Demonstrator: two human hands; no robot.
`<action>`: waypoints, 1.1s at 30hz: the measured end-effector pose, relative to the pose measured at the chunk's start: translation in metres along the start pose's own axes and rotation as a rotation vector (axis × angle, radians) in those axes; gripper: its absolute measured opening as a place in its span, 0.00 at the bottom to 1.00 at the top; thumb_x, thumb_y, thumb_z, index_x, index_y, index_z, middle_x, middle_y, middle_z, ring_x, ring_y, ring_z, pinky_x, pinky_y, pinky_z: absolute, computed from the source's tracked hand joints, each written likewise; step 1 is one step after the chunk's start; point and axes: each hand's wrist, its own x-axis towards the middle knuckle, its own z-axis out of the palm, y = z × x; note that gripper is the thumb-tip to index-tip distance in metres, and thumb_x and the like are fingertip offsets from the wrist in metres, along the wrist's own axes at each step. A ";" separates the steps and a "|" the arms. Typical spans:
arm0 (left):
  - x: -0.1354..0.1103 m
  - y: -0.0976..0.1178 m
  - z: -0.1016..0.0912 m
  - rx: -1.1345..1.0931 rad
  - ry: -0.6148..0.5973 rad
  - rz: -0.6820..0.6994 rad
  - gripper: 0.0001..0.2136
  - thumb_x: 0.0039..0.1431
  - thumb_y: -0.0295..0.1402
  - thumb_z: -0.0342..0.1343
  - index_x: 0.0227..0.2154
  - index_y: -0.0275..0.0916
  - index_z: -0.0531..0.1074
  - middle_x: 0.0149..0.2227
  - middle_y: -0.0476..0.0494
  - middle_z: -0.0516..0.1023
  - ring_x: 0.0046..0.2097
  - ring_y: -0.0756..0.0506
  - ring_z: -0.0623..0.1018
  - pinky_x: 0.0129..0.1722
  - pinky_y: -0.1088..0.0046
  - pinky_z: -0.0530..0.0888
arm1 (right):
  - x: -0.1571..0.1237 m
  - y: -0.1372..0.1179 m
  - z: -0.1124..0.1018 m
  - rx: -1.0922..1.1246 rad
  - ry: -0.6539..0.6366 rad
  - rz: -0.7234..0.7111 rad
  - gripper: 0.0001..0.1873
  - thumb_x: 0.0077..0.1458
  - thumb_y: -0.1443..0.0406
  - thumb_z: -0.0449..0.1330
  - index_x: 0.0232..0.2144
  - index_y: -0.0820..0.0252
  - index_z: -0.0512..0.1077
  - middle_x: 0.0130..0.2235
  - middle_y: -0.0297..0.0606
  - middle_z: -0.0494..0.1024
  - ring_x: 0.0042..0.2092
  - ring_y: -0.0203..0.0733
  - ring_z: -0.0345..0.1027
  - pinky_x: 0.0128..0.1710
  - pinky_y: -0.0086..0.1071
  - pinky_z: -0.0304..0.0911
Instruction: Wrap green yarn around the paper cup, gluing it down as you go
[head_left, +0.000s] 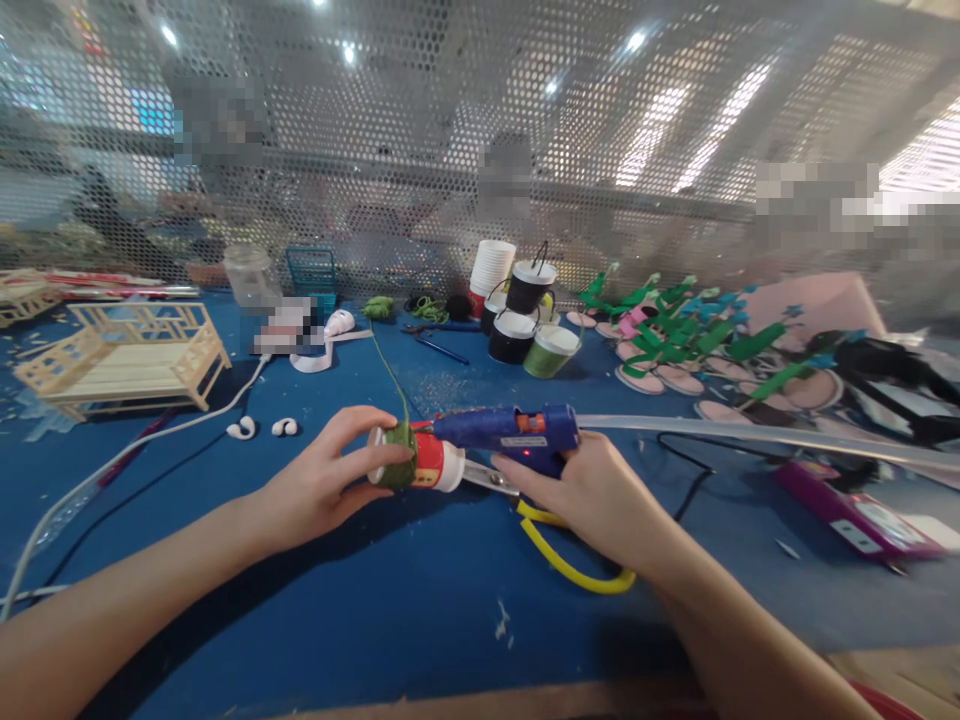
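Observation:
My left hand (326, 478) is closed around a small paper cup (431, 466) lying on its side, partly wrapped in green cord (400, 462). The cord runs up the blue table to a green cord bundle (379, 307). My right hand (592, 492) grips a blue hot glue gun (504, 430), its nozzle pointing left at the wrapped end of the cup. A long clear glue stick (750, 436) sticks out of the gun's back to the right. Yellow-handled scissors (559, 553) lie under my right hand.
A wooden stick-built bench (124, 355) stands at the left. Wrapped cups (525, 325) and a white cup stack (491, 268) sit mid-back, green paper plants on pink bases (675, 340) at the right. A purple box (855, 510), white and black cables, and a perforated metal screen behind.

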 end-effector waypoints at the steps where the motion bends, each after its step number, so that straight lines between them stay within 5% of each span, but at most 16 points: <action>1: 0.000 0.000 0.000 0.000 0.002 -0.001 0.12 0.59 0.26 0.49 0.46 0.42 0.63 0.48 0.39 0.61 0.52 0.41 0.64 0.49 0.60 0.68 | 0.000 0.000 0.000 -0.002 0.008 -0.002 0.13 0.46 0.58 0.57 0.26 0.64 0.71 0.20 0.33 0.71 0.22 0.37 0.63 0.22 0.28 0.62; 33: 0.004 -0.001 -0.005 -0.177 0.024 -0.206 0.16 0.55 0.29 0.55 0.46 0.41 0.62 0.46 0.40 0.63 0.50 0.43 0.66 0.50 0.58 0.67 | -0.007 -0.002 0.001 -0.004 -0.087 0.001 0.14 0.48 0.56 0.56 0.28 0.61 0.73 0.20 0.34 0.73 0.23 0.38 0.65 0.21 0.28 0.62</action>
